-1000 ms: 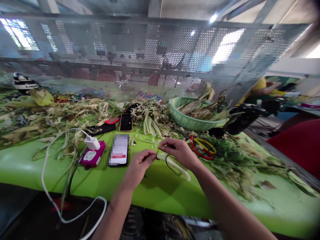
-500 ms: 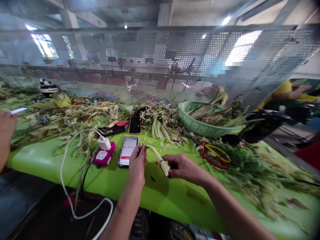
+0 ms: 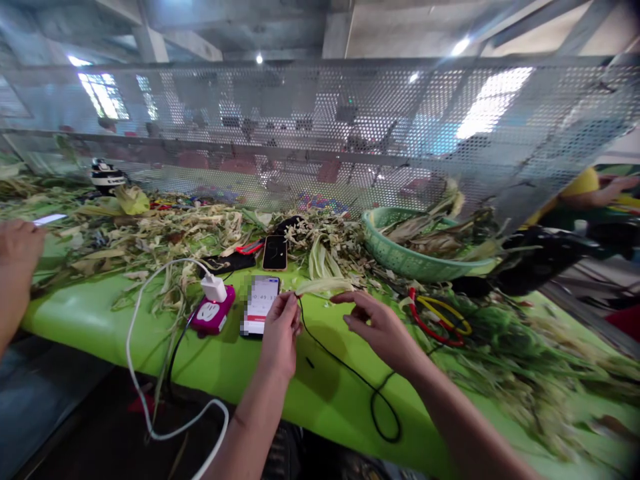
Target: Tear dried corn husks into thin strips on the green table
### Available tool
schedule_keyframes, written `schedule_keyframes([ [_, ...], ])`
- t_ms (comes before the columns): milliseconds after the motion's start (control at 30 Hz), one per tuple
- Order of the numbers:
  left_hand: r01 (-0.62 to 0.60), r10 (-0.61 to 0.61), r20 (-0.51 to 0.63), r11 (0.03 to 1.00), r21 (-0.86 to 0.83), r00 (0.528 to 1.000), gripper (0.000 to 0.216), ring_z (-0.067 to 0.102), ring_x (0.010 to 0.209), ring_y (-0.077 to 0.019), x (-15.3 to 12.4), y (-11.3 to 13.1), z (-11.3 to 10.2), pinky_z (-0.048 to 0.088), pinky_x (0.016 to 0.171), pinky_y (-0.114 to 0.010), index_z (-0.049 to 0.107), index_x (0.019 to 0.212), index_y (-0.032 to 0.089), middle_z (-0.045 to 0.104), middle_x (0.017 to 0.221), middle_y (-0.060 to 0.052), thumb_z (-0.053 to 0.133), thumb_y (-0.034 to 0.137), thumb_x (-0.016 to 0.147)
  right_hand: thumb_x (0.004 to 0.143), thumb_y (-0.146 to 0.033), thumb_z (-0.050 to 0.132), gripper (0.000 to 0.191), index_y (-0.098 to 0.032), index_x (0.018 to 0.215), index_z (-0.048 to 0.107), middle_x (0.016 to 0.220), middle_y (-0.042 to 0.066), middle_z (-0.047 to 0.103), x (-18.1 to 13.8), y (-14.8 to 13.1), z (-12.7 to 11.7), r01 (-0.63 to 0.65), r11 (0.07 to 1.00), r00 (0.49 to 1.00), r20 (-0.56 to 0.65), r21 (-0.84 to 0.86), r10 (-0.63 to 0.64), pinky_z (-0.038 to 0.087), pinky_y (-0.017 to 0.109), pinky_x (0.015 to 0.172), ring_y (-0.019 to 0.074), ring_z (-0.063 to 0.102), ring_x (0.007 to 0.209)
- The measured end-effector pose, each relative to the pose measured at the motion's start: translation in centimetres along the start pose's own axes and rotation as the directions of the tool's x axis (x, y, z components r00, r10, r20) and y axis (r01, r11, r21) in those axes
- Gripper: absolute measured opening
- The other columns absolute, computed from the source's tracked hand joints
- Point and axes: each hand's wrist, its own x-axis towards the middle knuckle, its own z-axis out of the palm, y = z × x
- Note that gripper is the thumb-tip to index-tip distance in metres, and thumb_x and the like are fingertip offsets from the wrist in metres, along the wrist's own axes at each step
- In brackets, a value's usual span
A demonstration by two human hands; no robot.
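Note:
My left hand (image 3: 284,323) is closed in a pinch beside the lit phone (image 3: 263,303). A pale corn husk strip (image 3: 325,286) runs rightward from its fingertips. A thin black cord (image 3: 336,357) also trails from these fingers, crosses the green tabletop (image 3: 320,407) and makes a loop below my right wrist. My right hand (image 3: 373,323) has its fingers apart and holds nothing, just right of the husk's far end. A small black scrap (image 3: 310,363) lies on the tabletop between my hands.
A purple power socket (image 3: 215,313) with a white charger (image 3: 214,288) and cable stands at left. Behind lie a dark phone (image 3: 275,253) and heaped dry husks (image 3: 200,233). A green basket (image 3: 425,263) and red-yellow loops (image 3: 437,320) are at right. Another person's hand (image 3: 17,267) is far left.
My right hand has let go of the husk and opened. The black cord that was wound round the husk now hangs loose across the tabletop. The view has shifted slightly.

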Motion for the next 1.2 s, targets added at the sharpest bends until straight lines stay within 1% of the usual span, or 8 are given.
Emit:
schedule_keyframes([
  [67,-0.007,0.005,0.017,0.997,0.081,1.000,0.029,0.032,0.048,-0.0035,-0.3,-0.1,0.2,0.024,0.045,-0.015,0.054,0.087,0.019,0.039,0.057,0.009,0.070,0.038,0.072,0.080,-0.021,0.054,0.031,-0.021,0.111,0.058,0.100,0.006,0.062,-0.2,-0.5,1.0,-0.109,0.951,0.991,0.100,0.291,0.083,0.046,0.028,0.062,0.0114,0.054,0.061],
  [133,-0.045,0.035,0.056,0.980,0.192,0.998,0.028,0.038,0.052,-0.0047,-0.6,-0.2,0.4,0.029,0.049,-0.016,0.057,0.089,0.019,0.044,0.060,0.007,0.068,0.039,0.073,0.080,-0.025,0.056,0.033,-0.021,0.113,0.055,0.116,0.008,0.058,-0.4,-1.1,2.2,-0.183,0.829,0.976,0.196,0.529,0.091,0.047,0.028,0.063,0.0098,0.057,0.060],
  [200,-0.109,0.082,0.098,0.940,0.324,0.992,0.027,0.047,0.061,-0.0073,-0.8,-0.2,0.5,0.035,0.055,-0.017,0.059,0.091,0.019,0.053,0.068,0.004,0.065,0.040,0.076,0.079,-0.028,0.060,0.031,-0.021,0.109,0.055,0.120,0.009,0.057,-0.5,-1.5,3.3,-0.227,0.724,0.969,0.228,0.651,0.099,0.049,0.030,0.067,0.0108,0.060,0.065],
  [300,-0.189,0.128,0.155,0.850,0.491,0.980,0.026,0.056,0.079,-0.0137,-0.9,-0.4,0.5,0.042,0.067,-0.022,0.061,0.094,0.019,0.062,0.085,-0.002,0.060,0.041,0.080,0.074,-0.029,0.067,0.028,-0.018,0.099,0.059,0.102,0.006,0.064,-0.3,-1.4,4.2,-0.246,0.644,0.969,0.181,0.725,0.167,0.048,0.029,0.070,0.0126,0.061,0.069],
  [567,-0.311,0.228,0.213,0.733,0.605,0.950,0.022,0.056,0.080,-0.0165,-1.2,-0.1,0.9,0.044,0.072,-0.025,0.062,0.089,0.018,0.062,0.082,-0.003,0.057,0.038,0.082,0.065,-0.033,0.076,0.030,-0.014,0.085,0.064,0.075,0.001,0.060,0.1,-0.4,4.4,-0.234,0.593,0.957,0.075,0.771,0.281,0.043,0.025,0.059,0.0103,0.052,0.059],
  [767,-0.307,0.242,0.189,0.751,0.585,0.952,0.020,0.056,0.075,-0.0151,-1.5,0.0,1.1,0.043,0.071,-0.024,0.062,0.086,0.018,0.062,0.079,-0.002,0.057,0.038,0.082,0.066,-0.040,0.075,0.029,-0.014,0.068,0.061,0.060,-0.002,0.052,0.1,0.0,4.9,-0.212,0.670,0.966,0.051,0.712,0.252,0.038,0.023,0.051,0.0093,0.045,0.053],
  [1000,-0.342,0.286,0.192,0.707,0.619,0.939,0.019,0.055,0.074,-0.0155,-1.5,-0.3,0.8,0.043,0.070,-0.025,0.061,0.084,0.019,0.061,0.076,-0.002,0.055,0.036,0.084,0.068,-0.044,0.071,0.031,-0.016,0.064,0.060,0.056,-0.003,0.046,-0.1,-0.3,5.0,-0.210,0.774,0.977,0.091,0.597,0.195,0.034,0.023,0.049,0.0088,0.039,0.051],
  [1200,-0.537,0.412,0.374,0.420,0.731,0.831,0.015,0.058,0.079,-0.0177,-1.8,-0.5,0.8,0.043,0.076,-0.029,0.064,0.090,0.022,0.065,0.085,-0.005,0.050,0.026,0.087,0.073,-0.050,0.065,0.037,-0.016,0.062,0.057,0.054,-0.003,0.044,-0.2,-0.3,4.4,-0.157,0.782,0.965,-0.075,0.604,0.252,0.030,0.023,0.048,0.0086,0.037,0.050],
])
